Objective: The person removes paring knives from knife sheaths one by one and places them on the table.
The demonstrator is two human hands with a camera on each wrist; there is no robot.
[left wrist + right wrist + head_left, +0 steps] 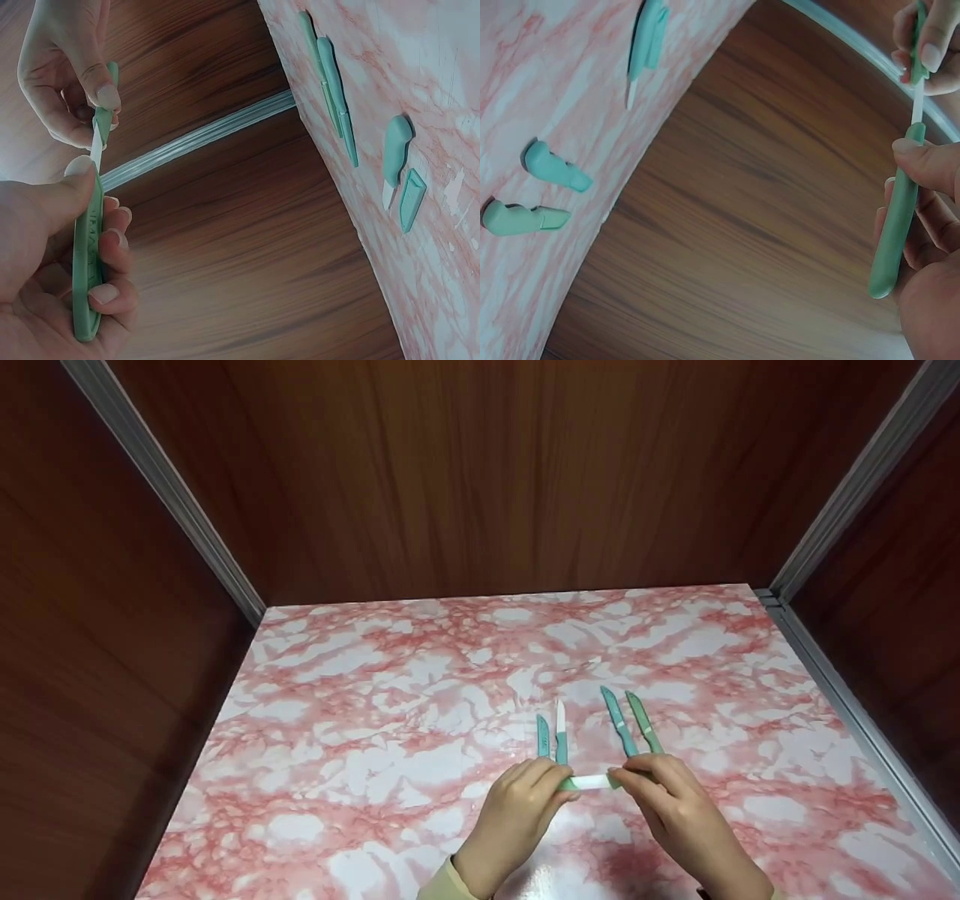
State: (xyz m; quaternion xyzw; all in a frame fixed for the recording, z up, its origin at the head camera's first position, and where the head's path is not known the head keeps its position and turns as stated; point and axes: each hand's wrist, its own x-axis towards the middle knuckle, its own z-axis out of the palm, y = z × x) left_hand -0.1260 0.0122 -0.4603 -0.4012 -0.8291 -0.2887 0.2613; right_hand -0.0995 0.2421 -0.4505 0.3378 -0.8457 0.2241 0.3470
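Both hands hold one small green knife between them above the table. My left hand point(517, 806) grips its green blade cover point(88, 255), thumb near the open end. In my right hand point(679, 806) is the green knife's handle point(895, 236), with the thumb on top. Between the two hands shows a stretch of white blade point(592, 782); its tip is hidden inside the cover. Just beyond the left hand lie a loose turquoise cover point(543, 735) and a turquoise knife point(561, 742) with its white blade bare.
Past the right hand, a turquoise knife point(615, 716) and a green knife point(642, 718) lie side by side, both with covers on. The red-and-white marbled table point(337, 780) is bounded by brown wood-grain panels point(480, 472) with grey metal strips at the corners.
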